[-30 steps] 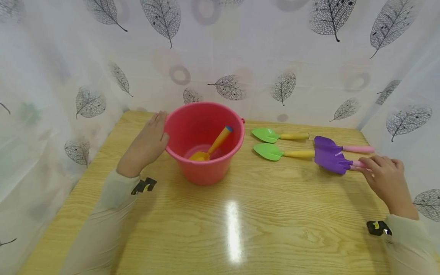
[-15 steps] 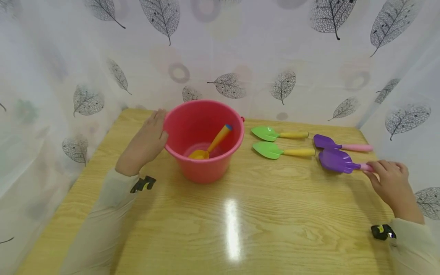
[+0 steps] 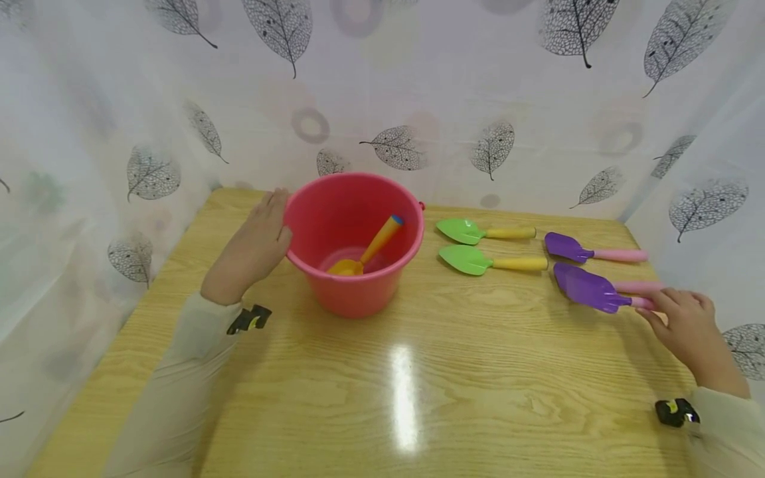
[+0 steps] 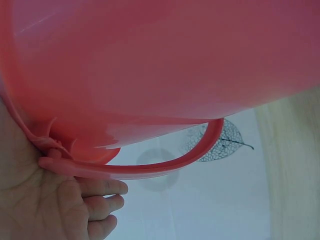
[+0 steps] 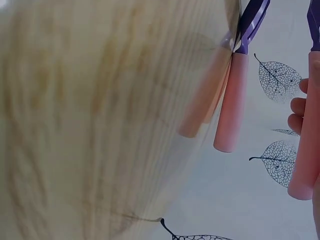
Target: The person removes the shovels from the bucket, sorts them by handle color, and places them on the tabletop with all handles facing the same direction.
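Observation:
My left hand [image 3: 248,249] rests on the left side of a pink bucket [image 3: 355,295], fingers straight. In the left wrist view its palm lies at the joint of the bucket's handle [image 4: 160,167]. My right hand [image 3: 690,332] pinches the pink handle of a purple hand shovel [image 3: 592,292], raised just over the table. The right wrist view shows that pink handle [image 5: 307,125] along the curled fingers. Under the held shovel, another purple shovel with a pink handle [image 3: 636,287] is partly hidden. A third purple shovel [image 3: 568,247] lies behind.
Inside the bucket leans a yellow scoop [image 3: 379,242] with a blue-tipped handle. Two green trowels [image 3: 466,260] with yellow handles lie right of the bucket. A leaf-patterned curtain [image 3: 442,79] surrounds the wooden table [image 3: 478,378].
My right hand has drawn the held shovel right and toward me, uncovering parts of the two lying purple shovels. The left hand stays on the bucket.

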### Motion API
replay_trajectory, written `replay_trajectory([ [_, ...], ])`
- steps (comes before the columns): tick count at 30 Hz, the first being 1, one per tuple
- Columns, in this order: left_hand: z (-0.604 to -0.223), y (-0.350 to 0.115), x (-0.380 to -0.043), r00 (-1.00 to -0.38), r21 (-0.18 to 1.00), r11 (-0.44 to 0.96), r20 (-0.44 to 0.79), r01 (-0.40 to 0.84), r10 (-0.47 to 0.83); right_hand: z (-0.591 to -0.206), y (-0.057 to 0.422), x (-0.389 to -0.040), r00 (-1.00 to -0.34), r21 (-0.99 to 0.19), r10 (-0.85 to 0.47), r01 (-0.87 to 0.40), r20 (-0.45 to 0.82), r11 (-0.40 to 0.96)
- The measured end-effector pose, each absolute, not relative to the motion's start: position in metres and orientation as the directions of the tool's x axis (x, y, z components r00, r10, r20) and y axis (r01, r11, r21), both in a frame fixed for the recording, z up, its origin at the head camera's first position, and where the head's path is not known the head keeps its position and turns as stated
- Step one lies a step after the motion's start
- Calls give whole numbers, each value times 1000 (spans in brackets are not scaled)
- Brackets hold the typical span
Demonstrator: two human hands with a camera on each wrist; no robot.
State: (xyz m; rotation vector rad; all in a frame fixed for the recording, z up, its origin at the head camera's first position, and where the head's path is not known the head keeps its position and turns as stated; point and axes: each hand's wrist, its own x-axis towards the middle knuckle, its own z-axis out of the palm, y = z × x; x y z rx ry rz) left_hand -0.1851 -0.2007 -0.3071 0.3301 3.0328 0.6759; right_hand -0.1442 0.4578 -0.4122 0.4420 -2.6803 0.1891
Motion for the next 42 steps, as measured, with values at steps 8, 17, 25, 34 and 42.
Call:
replay_trajectory([
  [8,-308,-201,-186,-976,427,879,39,210,214,-417,461,-141,-830,-49,-344,-404,440,913],
  [17,-308,-201,-186,-976,429,878,48,212,212,-420,464,-141,-824,-51,-384,-443,417,895],
  [25,-308,-201,-186,-975,423,880,48,215,215,-420,467,-141,-840,-43,-400,-445,365,895],
  [34,-309,-201,-186,-976,431,878,39,210,214,-422,470,-140,-854,-35,-410,-443,321,896],
  [42,-309,-200,-185,-977,428,880,36,205,210,-422,471,-140,-861,-26,-413,-439,297,898],
])
